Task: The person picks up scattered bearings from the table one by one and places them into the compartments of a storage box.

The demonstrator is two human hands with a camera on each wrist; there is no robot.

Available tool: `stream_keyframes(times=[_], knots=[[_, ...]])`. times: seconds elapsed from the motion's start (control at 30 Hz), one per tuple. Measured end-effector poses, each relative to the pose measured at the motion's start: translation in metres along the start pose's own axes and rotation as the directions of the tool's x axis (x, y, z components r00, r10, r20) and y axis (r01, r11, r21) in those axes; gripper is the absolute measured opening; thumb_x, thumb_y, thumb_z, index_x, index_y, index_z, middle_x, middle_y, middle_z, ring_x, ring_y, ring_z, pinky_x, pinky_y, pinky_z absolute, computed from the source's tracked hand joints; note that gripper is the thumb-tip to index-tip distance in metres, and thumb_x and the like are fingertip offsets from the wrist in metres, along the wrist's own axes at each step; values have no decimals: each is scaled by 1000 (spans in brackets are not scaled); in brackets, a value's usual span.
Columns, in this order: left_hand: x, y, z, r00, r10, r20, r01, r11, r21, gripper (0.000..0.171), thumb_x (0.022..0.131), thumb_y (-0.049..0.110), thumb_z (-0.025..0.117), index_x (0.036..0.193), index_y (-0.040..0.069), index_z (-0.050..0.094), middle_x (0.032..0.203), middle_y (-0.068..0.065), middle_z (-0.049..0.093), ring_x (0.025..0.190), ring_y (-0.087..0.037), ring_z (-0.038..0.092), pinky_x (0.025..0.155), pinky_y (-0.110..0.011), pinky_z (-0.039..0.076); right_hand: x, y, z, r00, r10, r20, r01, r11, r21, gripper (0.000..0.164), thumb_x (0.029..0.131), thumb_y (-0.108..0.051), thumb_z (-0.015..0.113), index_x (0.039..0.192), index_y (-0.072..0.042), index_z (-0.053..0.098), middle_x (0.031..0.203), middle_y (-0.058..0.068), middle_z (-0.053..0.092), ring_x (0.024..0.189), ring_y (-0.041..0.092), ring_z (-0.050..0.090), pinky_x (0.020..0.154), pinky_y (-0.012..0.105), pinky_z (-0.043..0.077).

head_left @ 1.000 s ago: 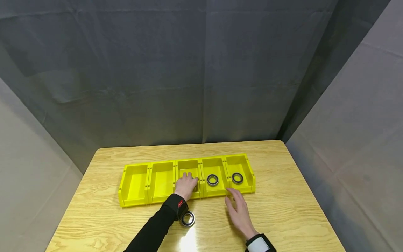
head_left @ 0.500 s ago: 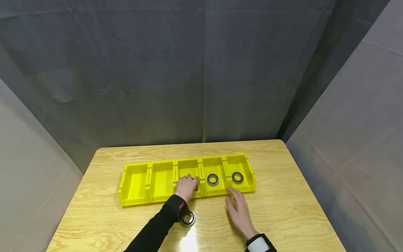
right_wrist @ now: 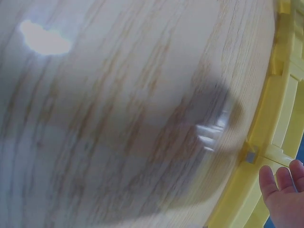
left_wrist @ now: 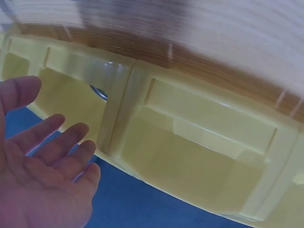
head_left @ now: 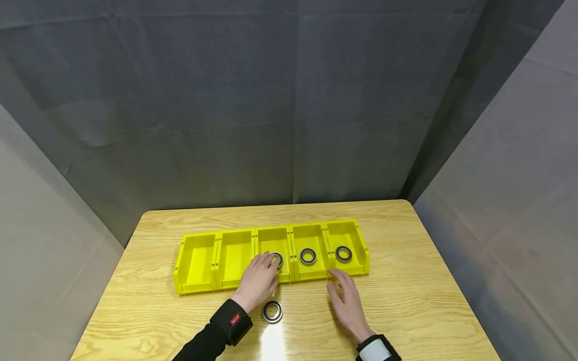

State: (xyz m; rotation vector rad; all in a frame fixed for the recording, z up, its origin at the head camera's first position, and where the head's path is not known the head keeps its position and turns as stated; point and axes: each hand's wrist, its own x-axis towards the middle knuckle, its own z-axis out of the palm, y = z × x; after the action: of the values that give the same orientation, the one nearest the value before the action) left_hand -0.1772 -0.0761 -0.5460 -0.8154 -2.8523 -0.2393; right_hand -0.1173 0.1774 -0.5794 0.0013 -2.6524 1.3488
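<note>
In the head view my left hand (head_left: 258, 282) hovers over the front of the middle yellow bin (head_left: 272, 234), fingers loosely extended and holding nothing. Partly behind its fingertips, a ball bearing (head_left: 279, 260) lies in that bin. The left wrist view shows the same hand (left_wrist: 57, 175) with its fingers spread apart. My right hand (head_left: 349, 307) rests near the front edge of the bins at the right, fingers relaxed, nothing in its grasp. A second bearing (head_left: 308, 256) and a third bearing (head_left: 343, 254) lie flat in the two right-hand bins. Another bearing (head_left: 273, 312) lies on the table between my hands.
Two more yellow bins, the leftmost (head_left: 198, 258) and its neighbour (head_left: 236, 255), adjoin the row on the left. The row stands on a wooden table (head_left: 406, 301). Grey cloth (head_left: 289, 100) hangs behind the table, with pale panels on both sides.
My left hand has let go of the bearing in the middle bin and drawn back left and toward me. The bearing on the table is now fully visible. My right hand stays nearly still.
</note>
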Motion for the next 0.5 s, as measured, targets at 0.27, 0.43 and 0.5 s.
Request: stream_keyframes(times=[0.27,0.43,0.5], knots=[[-17,0,-13,999,-29,28,31,997,-72,45,92,22,71,131,3,63,138,-20,62,134,-40,54,115,-53,42,0,-1,0,1000,-5,6,5,1000,2,36,101,-11,56,135,-2,59,142,21,56,132,36,53,105,57,47],[-27,0,-18,998,-35,53,41,994,-103,50,92,23,71,137,5,59,141,-19,60,136,-41,52,117,-54,40,2,-3,-2,1000,11,16,-11,1000,-2,35,102,-12,55,136,-2,58,143,19,56,131,34,53,104,54,48],[-31,-1,-19,997,-50,55,57,989,-135,52,91,22,70,139,4,57,141,-20,59,136,-42,52,117,-56,39,2,-3,-1,1000,11,19,-11,1000,1,35,102,-12,55,136,-2,58,143,19,55,131,33,53,104,53,48]])
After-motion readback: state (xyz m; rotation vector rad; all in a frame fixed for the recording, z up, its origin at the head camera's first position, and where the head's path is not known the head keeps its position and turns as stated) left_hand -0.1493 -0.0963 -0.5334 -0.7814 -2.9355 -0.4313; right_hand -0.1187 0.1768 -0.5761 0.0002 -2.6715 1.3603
